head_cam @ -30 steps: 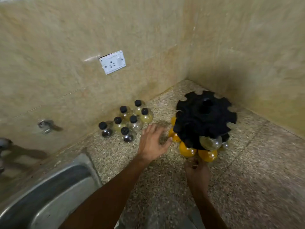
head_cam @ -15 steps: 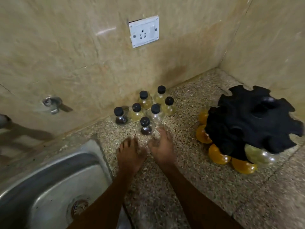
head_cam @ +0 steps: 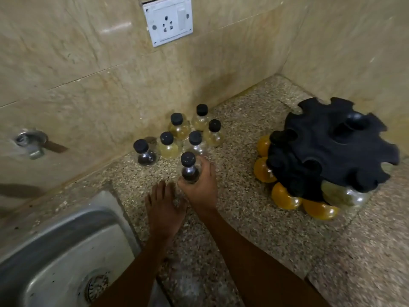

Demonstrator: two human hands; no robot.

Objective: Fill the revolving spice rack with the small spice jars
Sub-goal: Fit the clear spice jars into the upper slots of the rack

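Now right hand [head_cam: 202, 189] holds dark unlabelled jar [head_cam: 189, 170]; left hand [head_cam: 164, 209] flat.

Speckled stone counter [head_cam: 254, 235]: black-capped jars [head_cam: 177, 127] clustered far left by the wall, black revolving rack [head_cam: 336, 145] standing right.

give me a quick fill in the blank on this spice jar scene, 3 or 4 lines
1. The right hand grips a small clear jar with dark contents and a ____ cap.
2. The left hand rests flat on the speckled stone counter, holding ____.
3. The black revolving spice rack stands to the ____ of the loose jars.
4. The steel sink lies on the ____ side of the counter.

Missing words: black; nothing; right; left
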